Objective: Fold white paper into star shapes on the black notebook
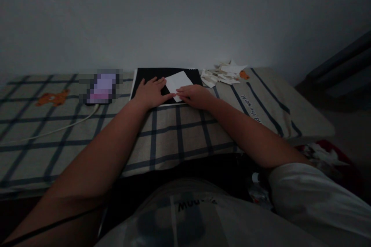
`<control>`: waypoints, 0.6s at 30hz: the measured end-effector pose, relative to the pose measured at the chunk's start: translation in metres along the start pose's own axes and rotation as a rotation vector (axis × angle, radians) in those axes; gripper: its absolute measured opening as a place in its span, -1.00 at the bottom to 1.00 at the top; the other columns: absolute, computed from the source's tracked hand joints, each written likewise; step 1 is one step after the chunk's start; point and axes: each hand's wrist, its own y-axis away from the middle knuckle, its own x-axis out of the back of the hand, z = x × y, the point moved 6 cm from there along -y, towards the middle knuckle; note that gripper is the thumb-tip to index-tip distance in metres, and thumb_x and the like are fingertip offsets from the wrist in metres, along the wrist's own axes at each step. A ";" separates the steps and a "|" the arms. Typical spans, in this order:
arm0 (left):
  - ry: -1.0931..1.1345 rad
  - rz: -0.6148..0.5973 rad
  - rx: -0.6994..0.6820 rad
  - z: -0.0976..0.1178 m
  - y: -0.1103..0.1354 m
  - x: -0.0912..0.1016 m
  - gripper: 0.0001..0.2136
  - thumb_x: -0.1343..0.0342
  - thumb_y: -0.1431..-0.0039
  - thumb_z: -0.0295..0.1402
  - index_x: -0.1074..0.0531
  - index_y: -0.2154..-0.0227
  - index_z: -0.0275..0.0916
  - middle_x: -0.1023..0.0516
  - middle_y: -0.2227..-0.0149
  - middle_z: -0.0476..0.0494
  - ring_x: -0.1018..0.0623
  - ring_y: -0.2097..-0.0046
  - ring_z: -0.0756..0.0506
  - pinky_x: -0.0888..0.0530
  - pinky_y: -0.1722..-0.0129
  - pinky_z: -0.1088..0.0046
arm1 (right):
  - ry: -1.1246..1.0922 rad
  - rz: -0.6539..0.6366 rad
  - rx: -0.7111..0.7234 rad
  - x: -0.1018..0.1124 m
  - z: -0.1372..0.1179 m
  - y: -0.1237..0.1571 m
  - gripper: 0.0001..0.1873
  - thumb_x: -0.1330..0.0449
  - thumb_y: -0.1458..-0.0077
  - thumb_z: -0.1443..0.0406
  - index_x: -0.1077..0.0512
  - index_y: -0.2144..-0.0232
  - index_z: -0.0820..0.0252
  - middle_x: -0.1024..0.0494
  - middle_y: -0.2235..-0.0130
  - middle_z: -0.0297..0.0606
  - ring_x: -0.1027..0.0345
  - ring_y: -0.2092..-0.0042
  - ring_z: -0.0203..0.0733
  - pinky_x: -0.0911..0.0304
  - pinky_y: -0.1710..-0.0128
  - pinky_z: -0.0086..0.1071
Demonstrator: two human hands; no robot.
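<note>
A small white sheet of paper [178, 81], turned cornerwise, lies on a flat black board or folder [145, 73] with a pale edge. My left hand [150, 92] rests flat on the black surface with its fingers spread. Its thumb reaches to the paper's lower left edge, close to the fingertips of my other hand. From the right, my right hand [193, 95] grips the paper's lower corner, fingers drawn together. The tips partly hide that corner, so any fold there cannot be made out.
White paper pieces [222, 74] are heaped right of the board. A phone [102, 88], its screen pixelated, sits at left with a white cable [66, 126]. The checked tablecloth [165, 135] reaches the wall. A red container [344, 166] stands below at right, near a plastic bottle [259, 191].
</note>
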 end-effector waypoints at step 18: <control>0.043 0.199 0.144 -0.021 -0.019 0.008 -0.56 -0.03 -0.57 -0.06 -0.70 -0.25 -0.01 -0.73 -0.30 -0.09 -0.63 -0.35 -0.37 -0.46 -0.35 0.02 | 0.010 -0.009 0.004 0.004 -0.005 -0.001 -0.44 0.07 -0.64 0.21 -0.61 -0.31 0.35 -0.63 -0.38 0.10 -0.51 -0.39 0.08 -0.33 -0.41 -0.04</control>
